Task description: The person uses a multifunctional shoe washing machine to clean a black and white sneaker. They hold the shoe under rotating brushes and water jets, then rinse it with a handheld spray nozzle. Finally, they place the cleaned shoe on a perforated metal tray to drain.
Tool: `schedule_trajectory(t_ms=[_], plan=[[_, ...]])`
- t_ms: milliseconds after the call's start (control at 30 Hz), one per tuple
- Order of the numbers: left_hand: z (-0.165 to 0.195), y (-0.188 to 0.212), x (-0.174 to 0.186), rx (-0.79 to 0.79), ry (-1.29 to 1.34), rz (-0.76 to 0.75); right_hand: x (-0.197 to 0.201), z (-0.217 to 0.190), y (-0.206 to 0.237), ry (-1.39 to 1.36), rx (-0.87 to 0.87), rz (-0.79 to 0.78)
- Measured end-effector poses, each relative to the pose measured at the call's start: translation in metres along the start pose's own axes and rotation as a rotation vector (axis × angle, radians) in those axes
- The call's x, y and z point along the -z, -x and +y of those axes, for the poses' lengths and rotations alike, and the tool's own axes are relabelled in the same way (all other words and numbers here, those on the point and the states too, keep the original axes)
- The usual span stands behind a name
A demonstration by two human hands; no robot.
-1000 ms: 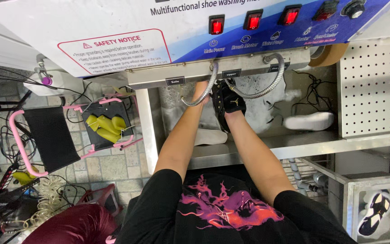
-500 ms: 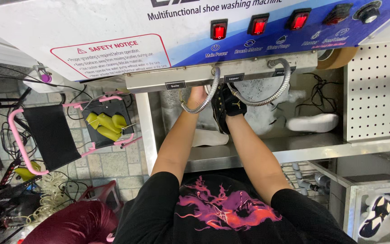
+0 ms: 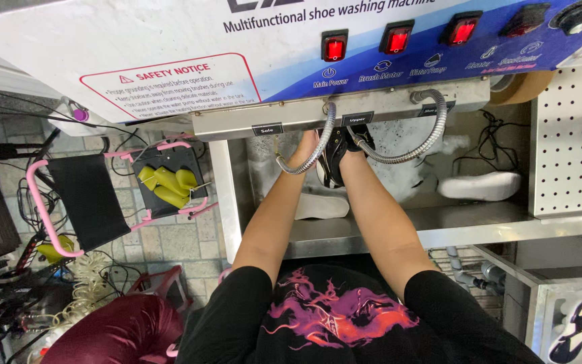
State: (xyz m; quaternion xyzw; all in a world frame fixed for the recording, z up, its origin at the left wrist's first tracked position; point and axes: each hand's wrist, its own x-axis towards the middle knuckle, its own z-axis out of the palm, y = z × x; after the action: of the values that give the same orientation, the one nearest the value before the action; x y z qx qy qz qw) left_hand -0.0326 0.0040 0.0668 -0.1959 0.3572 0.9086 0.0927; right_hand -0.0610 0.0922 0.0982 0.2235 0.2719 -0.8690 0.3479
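Both my arms reach into the steel wash basin [image 3: 399, 232] of a shoe washing machine. My right hand [image 3: 357, 143] grips a black shoe [image 3: 333, 158] with a white sole edge, just below the machine's front panel. My left hand [image 3: 308, 144] holds the same shoe from its left side, and the panel hides its fingertips. Two flexible metal hoses [image 3: 318, 145] hang from the panel and curve around my hands. Foam covers the back wall of the basin.
A white insole [image 3: 321, 206] lies in the basin by my left forearm, and a white sole [image 3: 481, 185] lies to the right. Red lit switches [image 3: 399, 39] sit on the panel. To the left a pink-framed rack holds yellow gloves [image 3: 166, 182]. A perforated metal panel [image 3: 570, 138] stands on the right.
Both hands stay on the black shoe under the panel. The view has shifted slightly, so the machine's panel sits lower in the picture.
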Motion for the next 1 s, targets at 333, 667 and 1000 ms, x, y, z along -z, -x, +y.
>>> schedule_trajectory(t_ms=[333, 667, 1000], plan=[[0.002, 0.015, 0.020, -0.039, -0.416, -0.021, 0.007, 0.006, -0.010, -0.139, -0.056, -0.008], [-0.014, 0.031, 0.022, 0.051, -0.455, 0.080, 0.028, 0.008, -0.005, -0.202, -0.048, 0.029], [-0.024, 0.037, 0.022, 0.062, -0.417, 0.124, 0.041, 0.009, 0.008, -0.207, -0.030, 0.096]])
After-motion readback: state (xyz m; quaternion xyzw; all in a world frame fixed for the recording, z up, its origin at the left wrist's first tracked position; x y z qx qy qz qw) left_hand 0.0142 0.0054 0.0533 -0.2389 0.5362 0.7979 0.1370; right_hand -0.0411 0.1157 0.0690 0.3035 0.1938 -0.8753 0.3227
